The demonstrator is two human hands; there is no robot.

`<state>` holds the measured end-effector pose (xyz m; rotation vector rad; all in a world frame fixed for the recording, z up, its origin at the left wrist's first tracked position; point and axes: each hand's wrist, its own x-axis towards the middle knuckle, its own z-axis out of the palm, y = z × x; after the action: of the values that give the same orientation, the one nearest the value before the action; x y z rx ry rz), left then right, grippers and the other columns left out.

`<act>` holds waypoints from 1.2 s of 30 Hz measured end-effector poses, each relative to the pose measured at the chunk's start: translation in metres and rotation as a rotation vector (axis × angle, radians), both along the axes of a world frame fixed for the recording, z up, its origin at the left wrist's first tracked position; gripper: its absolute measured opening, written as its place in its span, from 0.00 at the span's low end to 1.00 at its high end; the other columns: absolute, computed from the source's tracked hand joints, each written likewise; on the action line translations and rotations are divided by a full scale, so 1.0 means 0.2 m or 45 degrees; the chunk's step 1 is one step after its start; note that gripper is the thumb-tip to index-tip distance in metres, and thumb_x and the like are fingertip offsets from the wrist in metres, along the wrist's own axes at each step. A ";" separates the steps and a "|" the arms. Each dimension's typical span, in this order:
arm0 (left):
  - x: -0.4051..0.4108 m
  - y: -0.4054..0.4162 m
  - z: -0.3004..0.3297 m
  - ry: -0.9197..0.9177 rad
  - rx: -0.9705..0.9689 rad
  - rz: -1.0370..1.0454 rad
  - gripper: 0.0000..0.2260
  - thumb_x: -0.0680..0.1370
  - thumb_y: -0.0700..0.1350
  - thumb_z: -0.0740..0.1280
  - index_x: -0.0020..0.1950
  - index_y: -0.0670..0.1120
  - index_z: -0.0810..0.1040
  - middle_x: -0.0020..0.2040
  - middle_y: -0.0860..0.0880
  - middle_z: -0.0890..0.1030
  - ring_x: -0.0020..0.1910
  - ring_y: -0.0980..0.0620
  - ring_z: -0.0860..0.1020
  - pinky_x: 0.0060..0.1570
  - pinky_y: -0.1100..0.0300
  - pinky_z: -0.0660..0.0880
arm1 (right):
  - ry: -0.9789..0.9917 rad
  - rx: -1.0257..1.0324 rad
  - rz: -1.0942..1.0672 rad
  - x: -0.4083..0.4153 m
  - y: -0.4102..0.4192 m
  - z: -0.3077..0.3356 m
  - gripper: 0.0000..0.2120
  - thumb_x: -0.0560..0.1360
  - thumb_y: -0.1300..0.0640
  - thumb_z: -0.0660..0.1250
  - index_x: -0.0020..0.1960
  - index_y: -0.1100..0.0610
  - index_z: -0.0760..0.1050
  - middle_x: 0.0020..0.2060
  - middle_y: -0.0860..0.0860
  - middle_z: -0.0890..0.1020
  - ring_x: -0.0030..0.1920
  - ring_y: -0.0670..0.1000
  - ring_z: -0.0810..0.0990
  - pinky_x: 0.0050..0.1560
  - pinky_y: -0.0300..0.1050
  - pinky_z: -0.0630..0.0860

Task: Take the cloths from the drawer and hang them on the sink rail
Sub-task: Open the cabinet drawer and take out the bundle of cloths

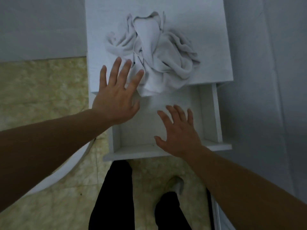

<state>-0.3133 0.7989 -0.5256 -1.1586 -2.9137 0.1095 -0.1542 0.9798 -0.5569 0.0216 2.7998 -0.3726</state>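
On top of the white cabinet (207, 47), the crumpled white cloths (156, 53) overhang our pulled-out drawer (214, 113). Our left hand (116, 97) spreads straight fingers (114, 67) beside them, holding nothing; our right hand (179, 133) hovers likewise over the drawer.

floor (49, 90): yellowish marbled tiles | walls (265, 63): plain grey-white | cabinet (103, 39): white | light: dim

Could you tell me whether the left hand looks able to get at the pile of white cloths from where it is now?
Probably yes. The left hand is open, its fingertips at the edge of the cloths, which lie crumpled on the cabinet top with nothing over them. The right hand is over the open drawer, out of the way.
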 end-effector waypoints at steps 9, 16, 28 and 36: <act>0.07 0.06 -0.07 -0.089 -0.195 0.067 0.36 0.77 0.68 0.47 0.80 0.53 0.40 0.80 0.42 0.43 0.78 0.40 0.37 0.73 0.34 0.42 | -0.398 0.090 0.199 0.27 -0.11 -0.05 0.46 0.75 0.31 0.58 0.79 0.45 0.33 0.80 0.55 0.37 0.78 0.61 0.33 0.71 0.71 0.33; -0.13 0.20 -0.29 -0.198 -0.103 0.243 0.35 0.75 0.72 0.35 0.79 0.57 0.39 0.80 0.44 0.38 0.77 0.44 0.33 0.72 0.35 0.39 | -0.349 0.143 0.117 0.28 -0.03 -0.27 0.45 0.77 0.39 0.63 0.79 0.47 0.35 0.80 0.57 0.41 0.78 0.61 0.36 0.68 0.68 0.26; -0.41 0.17 -0.45 -0.235 0.075 0.206 0.33 0.75 0.74 0.40 0.77 0.62 0.44 0.80 0.49 0.41 0.78 0.44 0.37 0.74 0.38 0.42 | 0.056 0.010 0.223 0.30 0.05 -0.36 0.39 0.68 0.38 0.70 0.74 0.52 0.65 0.72 0.57 0.70 0.73 0.59 0.67 0.72 0.70 0.59; -0.40 0.16 -0.47 -0.166 0.092 0.186 0.32 0.77 0.72 0.42 0.78 0.61 0.46 0.81 0.49 0.43 0.78 0.43 0.39 0.74 0.38 0.43 | 0.130 -0.080 0.164 0.16 0.10 -0.31 0.36 0.71 0.36 0.65 0.74 0.52 0.64 0.74 0.58 0.67 0.76 0.60 0.62 0.72 0.72 0.55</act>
<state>-0.3928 0.8305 -0.6194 -0.9783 -3.0849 -0.0737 -0.1223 0.9990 -0.6183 -0.1962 2.8685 -0.4417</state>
